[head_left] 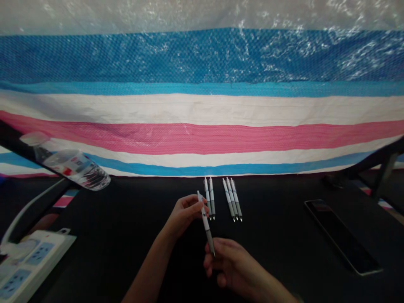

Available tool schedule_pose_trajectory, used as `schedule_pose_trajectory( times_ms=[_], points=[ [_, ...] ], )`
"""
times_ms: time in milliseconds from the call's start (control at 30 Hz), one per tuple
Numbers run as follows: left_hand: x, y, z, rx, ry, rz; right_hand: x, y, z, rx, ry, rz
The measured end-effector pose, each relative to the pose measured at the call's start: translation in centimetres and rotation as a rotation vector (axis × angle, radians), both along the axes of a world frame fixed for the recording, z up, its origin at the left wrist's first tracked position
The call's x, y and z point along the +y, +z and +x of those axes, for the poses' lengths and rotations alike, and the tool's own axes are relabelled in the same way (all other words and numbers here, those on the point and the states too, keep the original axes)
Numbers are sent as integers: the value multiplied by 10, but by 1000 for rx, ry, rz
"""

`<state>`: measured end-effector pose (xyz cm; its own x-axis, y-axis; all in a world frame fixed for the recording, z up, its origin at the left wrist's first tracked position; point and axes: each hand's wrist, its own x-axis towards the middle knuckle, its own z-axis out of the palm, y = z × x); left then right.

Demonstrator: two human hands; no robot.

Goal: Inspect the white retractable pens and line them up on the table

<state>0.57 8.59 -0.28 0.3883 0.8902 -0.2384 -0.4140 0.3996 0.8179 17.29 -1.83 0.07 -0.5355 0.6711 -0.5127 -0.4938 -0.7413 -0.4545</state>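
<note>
A white pen (pixel 205 223) with a grey grip slants between my two hands above the black table. My left hand (pixel 186 212) pinches its upper, clicker end between thumb and fingers. At the lower end, my right hand (pixel 229 259) has its thumb and fingers closed about the grey grip near the pointed tip. Just beyond my left hand lie two similar pens (pixel 212 195) side by side, one partly behind my fingertips. Three more pens (pixel 232 195) rest in a group to the right, tips toward me.
A black phone (pixel 342 235) lies at the right of the black table (pixel 277 252). On the left are a white power strip (pixel 34 256) with a cable and a tilted clear bottle (pixel 78 168). A striped plastic sheet (pixel 202 139) hangs along the back.
</note>
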Motion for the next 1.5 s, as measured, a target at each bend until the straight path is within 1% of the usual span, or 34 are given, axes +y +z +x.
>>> schedule_pose_trajectory(
  times_ms=[133,267,433,567,733,800,933,1067,1200,1367,1500],
  points=[
    [0,0,1,11,24,-4,1,2,1,-15,30,-28],
    [-1,2,2,11,23,-17,3,1,1,-50,39,-16],
    [0,4,2,19,26,-13,3,3,3,-26,55,-19],
    [0,3,1,23,15,-6,3,-2,3,-6,57,20],
    [-1,4,2,26,21,-4,3,-9,3,11,85,-4],
    [-1,4,2,28,22,-8,3,-9,3,5,79,20],
    [-1,4,2,24,30,-1,2,-8,4,9,98,10],
    [-1,4,2,21,35,-1,2,-7,5,17,96,47],
    [-1,5,3,30,48,-9,2,-5,4,29,120,20],
    [-2,4,4,38,85,-12,-1,-9,2,-27,134,67],
    [0,2,4,40,158,-1,-3,-12,1,-14,168,88]
  ],
)
